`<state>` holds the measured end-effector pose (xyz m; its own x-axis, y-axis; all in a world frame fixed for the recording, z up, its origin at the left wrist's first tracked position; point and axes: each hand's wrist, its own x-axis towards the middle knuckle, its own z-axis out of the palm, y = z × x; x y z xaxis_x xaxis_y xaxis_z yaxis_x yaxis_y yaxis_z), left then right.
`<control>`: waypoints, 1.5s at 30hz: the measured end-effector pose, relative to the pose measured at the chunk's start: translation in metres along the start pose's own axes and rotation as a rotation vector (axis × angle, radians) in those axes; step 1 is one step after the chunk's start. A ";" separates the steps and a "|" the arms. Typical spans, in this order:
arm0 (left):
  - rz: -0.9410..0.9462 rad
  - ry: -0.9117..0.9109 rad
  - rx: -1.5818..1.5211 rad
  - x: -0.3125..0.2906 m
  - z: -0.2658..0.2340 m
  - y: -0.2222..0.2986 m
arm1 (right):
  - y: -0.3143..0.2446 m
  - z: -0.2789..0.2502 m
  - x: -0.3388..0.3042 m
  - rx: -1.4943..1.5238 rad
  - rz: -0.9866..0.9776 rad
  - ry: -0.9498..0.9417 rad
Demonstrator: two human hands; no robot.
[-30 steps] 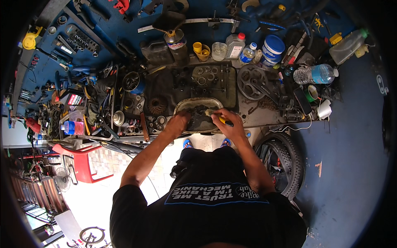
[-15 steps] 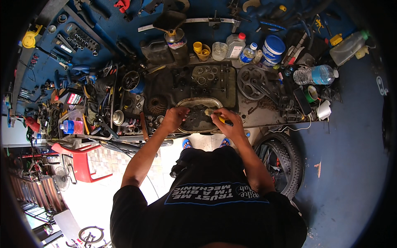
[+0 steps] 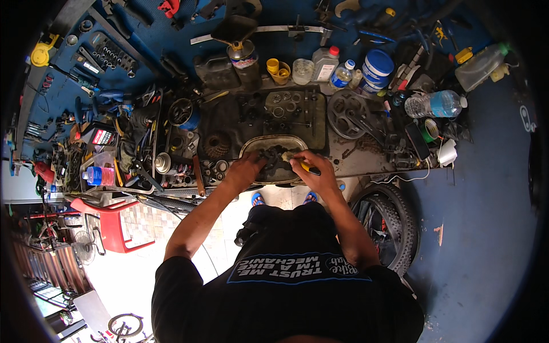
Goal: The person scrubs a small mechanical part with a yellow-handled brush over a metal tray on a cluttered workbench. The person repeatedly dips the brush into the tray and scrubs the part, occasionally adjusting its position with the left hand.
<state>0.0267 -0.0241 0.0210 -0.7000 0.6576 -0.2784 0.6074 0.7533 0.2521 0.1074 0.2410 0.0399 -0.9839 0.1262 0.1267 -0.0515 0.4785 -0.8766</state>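
In the head view, our right hand (image 3: 314,167) has its fingers closed around a yellow-and-black-handled brush (image 3: 311,168) with pale bristles, over an oval, pale-rimmed tray (image 3: 274,137) at the near edge of the grimy bench (image 3: 355,163). Our left hand (image 3: 245,171) reaches over the tray's left side, fingers curled beside a dark, lumpy part (image 3: 271,155) lying within the rim; we cannot tell whether they grip it. A brown stack of toothed cogs (image 3: 217,146) sits left of the tray.

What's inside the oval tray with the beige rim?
Dark, lumpy pieces show in the tray, with pale brush bristles at their right. Anything beneath them or the left hand is covered.
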 end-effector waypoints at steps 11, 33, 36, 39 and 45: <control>0.041 0.108 -0.148 0.004 0.019 -0.011 | 0.001 -0.001 -0.003 -0.003 0.020 0.001; 0.038 0.256 -0.389 0.021 -0.005 0.002 | -0.001 -0.009 -0.003 -0.072 0.030 -0.006; 0.027 0.253 -0.428 0.029 -0.007 0.005 | 0.000 -0.009 -0.006 -0.070 0.007 -0.010; 0.065 0.273 -0.524 0.052 -0.018 0.006 | 0.004 -0.006 -0.013 -0.058 0.038 -0.032; 0.051 0.350 -0.478 0.138 -0.042 0.027 | 0.002 -0.006 -0.022 -0.091 -0.002 -0.025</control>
<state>-0.0695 0.0869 0.0280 -0.8056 0.5905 0.0468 0.4643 0.5805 0.6689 0.1300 0.2447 0.0381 -0.9879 0.1038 0.1152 -0.0385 0.5557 -0.8305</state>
